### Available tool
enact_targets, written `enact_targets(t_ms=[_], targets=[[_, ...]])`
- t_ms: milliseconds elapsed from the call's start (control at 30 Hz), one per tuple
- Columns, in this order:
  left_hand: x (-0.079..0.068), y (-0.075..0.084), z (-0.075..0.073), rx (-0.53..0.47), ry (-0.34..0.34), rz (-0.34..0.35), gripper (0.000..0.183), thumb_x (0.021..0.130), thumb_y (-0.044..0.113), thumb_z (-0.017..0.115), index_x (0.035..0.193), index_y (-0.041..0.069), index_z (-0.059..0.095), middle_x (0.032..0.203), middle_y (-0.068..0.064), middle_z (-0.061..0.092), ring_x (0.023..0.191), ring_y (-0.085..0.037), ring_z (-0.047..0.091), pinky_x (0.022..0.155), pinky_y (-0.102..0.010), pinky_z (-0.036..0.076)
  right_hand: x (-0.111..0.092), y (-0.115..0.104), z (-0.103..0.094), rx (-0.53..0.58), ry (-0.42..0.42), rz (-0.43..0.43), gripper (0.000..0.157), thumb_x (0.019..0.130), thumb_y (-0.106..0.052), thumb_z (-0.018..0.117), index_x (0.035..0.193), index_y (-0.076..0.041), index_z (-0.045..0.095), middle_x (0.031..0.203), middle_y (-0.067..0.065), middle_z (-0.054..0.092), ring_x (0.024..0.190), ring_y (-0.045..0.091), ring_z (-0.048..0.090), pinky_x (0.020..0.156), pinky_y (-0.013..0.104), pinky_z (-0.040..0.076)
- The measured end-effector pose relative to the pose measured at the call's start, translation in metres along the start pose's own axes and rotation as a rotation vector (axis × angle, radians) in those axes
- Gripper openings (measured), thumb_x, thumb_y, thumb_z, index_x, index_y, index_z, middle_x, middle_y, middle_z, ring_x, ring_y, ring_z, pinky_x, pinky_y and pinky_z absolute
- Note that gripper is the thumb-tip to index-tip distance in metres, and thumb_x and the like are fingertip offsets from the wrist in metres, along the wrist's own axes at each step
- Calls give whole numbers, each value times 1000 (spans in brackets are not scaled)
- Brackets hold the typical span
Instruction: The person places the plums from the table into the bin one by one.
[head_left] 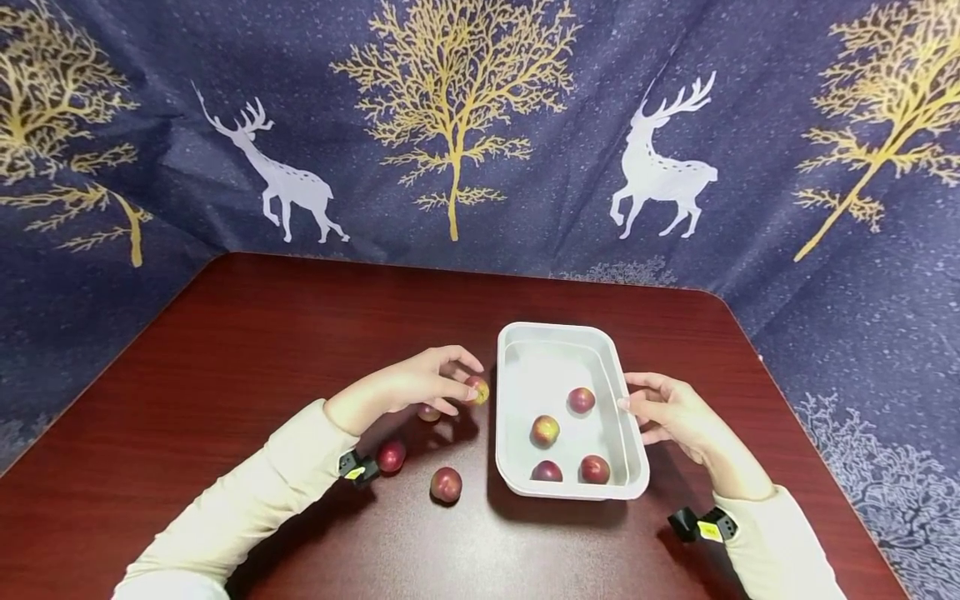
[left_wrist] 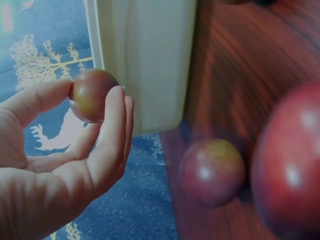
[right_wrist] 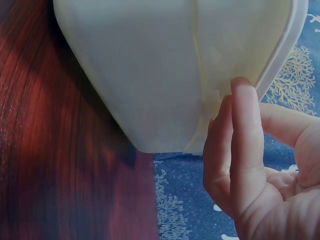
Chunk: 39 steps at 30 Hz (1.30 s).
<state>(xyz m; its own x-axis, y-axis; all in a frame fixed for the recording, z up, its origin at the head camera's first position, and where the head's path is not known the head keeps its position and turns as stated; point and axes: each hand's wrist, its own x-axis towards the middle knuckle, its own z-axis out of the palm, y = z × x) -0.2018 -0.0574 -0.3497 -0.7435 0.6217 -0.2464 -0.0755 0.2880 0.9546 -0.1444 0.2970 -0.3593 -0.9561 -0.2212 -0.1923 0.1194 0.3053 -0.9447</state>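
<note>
Plum (left_wrist: 93, 97) in left hand (head_left: 416, 383), illegible label (head_left: 354, 472)

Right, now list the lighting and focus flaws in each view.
Head: glare on the tabletop near the bottom edge, shadow along the near side of the white bin, its floor looking nearly washed out; left wrist: the nearest plum looks blurred, is cut off by the frame and carries bright highlights; right wrist: dimmer than the head view, with dark shadow beside the bin.
</note>
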Motion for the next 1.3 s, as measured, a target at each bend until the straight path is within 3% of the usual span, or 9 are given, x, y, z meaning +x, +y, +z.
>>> enact_targets(t_ms=[133,400,600,833,1300], targets=[[2,4,2,-22,3,13,42,87,4,62,125,-6,45,109,-18,60,93,-24,64,82,-49,54,-1,-1,0,8,-4,0,57,91,-7,58,136,16,31,89,3,65,70,12,65,63,37,58],[4,13,2,-47,-6,36,40,88,5,59,125,-3,46,109,-15,59,100,-30,63,83,-45,55,-1,-1,1,13,-12,5,57,91,-7,57,136,16,31,87,3,64,69,12,65,62,37,58],[9,23,7,-70,-21,37,41,88,4,59,126,-3,45,108,-13,58,95,-21,63,83,-42,55,0,-1,2,12,-12,13,57,91,-7,57,136,16,31,85,2,63,68,12,65,62,37,58],[20,36,24,-84,-61,58,43,87,3,58,127,-4,44,106,-12,58,90,-16,62,81,-39,56,0,-1,1,8,-2,22,58,91,-8,58,136,16,31,82,2,62,67,12,65,61,37,58],[43,53,54,-2,-102,65,39,89,4,60,125,-3,47,106,-14,62,93,-16,63,79,-36,57,0,0,1,16,-8,5,56,91,-7,58,135,16,32,77,2,59,66,10,64,59,36,58]])
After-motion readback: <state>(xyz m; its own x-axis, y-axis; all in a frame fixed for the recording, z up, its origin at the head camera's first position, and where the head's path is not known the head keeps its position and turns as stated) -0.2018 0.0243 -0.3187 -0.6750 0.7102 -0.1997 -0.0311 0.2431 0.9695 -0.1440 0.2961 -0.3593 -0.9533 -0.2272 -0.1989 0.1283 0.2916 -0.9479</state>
